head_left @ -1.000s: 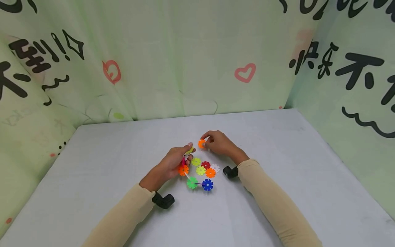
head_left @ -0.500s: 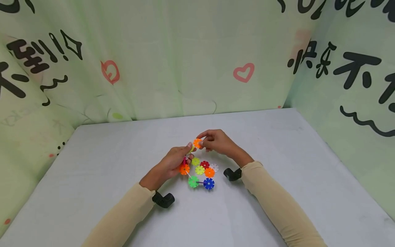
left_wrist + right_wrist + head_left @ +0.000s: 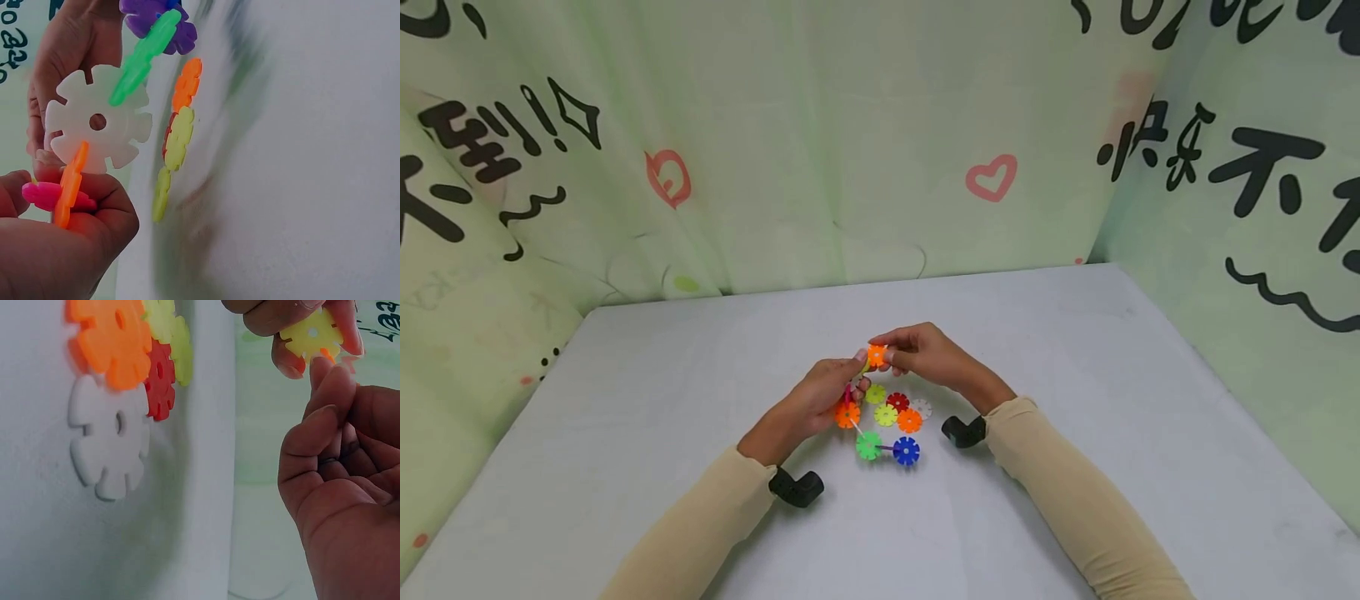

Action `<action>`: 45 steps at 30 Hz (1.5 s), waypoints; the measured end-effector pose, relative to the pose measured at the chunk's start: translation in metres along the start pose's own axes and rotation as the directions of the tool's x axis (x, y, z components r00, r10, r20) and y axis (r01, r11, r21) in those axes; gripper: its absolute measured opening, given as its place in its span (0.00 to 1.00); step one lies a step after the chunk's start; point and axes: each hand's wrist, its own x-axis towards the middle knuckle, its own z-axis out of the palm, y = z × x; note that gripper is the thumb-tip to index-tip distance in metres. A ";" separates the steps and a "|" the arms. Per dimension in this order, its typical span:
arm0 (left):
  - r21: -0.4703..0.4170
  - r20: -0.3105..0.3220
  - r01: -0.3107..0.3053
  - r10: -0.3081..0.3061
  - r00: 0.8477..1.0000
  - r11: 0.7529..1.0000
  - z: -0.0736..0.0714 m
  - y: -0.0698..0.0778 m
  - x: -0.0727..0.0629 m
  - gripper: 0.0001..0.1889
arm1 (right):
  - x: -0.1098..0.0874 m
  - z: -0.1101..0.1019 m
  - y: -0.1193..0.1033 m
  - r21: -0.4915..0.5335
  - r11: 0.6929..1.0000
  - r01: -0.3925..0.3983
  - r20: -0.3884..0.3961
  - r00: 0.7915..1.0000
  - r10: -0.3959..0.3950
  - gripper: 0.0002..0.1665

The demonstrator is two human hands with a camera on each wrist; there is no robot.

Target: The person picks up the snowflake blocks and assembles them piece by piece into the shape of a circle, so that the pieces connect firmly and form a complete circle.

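My left hand (image 3: 812,398) pinches a yellow snowflake disc (image 3: 312,334) at the upper end of a linked chain. Down from it hang a pink disc (image 3: 42,195), an orange disc (image 3: 847,414), a white disc (image 3: 125,125), a green disc (image 3: 868,446) and a blue disc (image 3: 906,451); a purple one (image 3: 140,15) shows behind the green in the left wrist view. My right hand (image 3: 934,357) pinches another orange snowflake disc (image 3: 877,355) between thumb and fingertips, against the yellow disc's edge. Fingers mostly hide where these two meet.
Loose discs lie on the white table (image 3: 700,417) just below the hands: two yellow (image 3: 886,415), one red (image 3: 897,402), one orange (image 3: 910,420) and one white (image 3: 112,453). A printed curtain (image 3: 850,125) stands behind the table and along its sides.
My right hand has brought the orange disc leftward, from a gap beside the left hand to the yellow disc's edge. The left hand has hardly moved; the hanging chain has swayed slightly.
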 end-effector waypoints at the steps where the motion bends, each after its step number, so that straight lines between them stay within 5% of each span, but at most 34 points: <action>1: 0.003 0.004 -0.002 0.002 1.000 1.000 -0.001 0.000 0.000 0.24 | 0.000 0.001 -0.001 0.007 1.000 -0.004 -0.007 1.000 0.005 0.18; 7: 0.027 0.006 -0.008 0.008 1.000 1.000 -0.002 0.002 -0.001 0.24 | 0.001 0.006 -0.002 0.026 1.000 0.002 -0.010 1.000 -0.002 0.18; 14: 0.048 -0.022 -0.018 0.019 1.000 0.999 0.001 0.000 -0.002 0.23 | -0.004 0.006 -0.006 -0.064 0.998 0.022 -0.023 0.999 -0.024 0.20; 23: -0.090 -0.066 -0.017 0.011 0.998 0.996 0.003 0.002 -0.006 0.19 | -0.020 -0.004 0.003 -0.140 0.990 0.000 -0.015 1.000 -0.002 0.15; 30: -0.149 -0.125 0.013 -0.032 0.992 0.989 0.003 0.000 -0.007 0.18 | -0.035 -0.006 0.016 -0.222 0.975 -0.026 0.076 0.996 0.044 0.13; 39: -0.094 -0.133 -0.016 0.003 0.991 0.995 0.000 -0.004 -0.004 0.18 | -0.041 0.002 0.021 -0.426 0.905 0.003 0.153 0.986 0.068 0.12; 45: -0.063 -0.112 0.001 -0.008 0.994 0.998 0.002 -0.005 -0.004 0.20 | -0.040 0.002 0.018 -0.408 0.913 -0.018 0.141 0.987 0.083 0.09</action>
